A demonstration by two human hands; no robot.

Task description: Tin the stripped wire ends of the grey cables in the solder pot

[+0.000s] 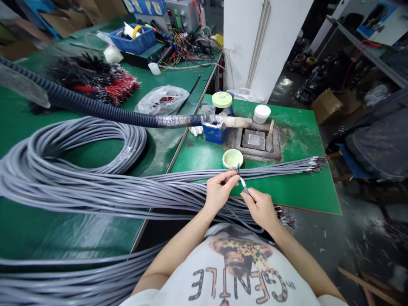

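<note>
My right hand (259, 206) is closed round the end of a grey cable (245, 187), just below a white section where thin coloured wires come out. The thumb and fingers of my left hand (219, 190) pinch at those thin wires, one of them blue. The wire tips point up, over the near rim of a shallow pale green dish (232, 158). Many grey cables (178, 193) run from the left beneath my hands, and one bundle ends in stripped tips (314, 163) at the right.
A solder pot (255, 139) is set in the green board (302, 193), with a white jar (262, 113) and a blue box (214, 132) nearby. A ribbed hose (127, 117) crosses from the left. Coiled cable (134, 148) and a plastic bag (164, 100) lie on the left table.
</note>
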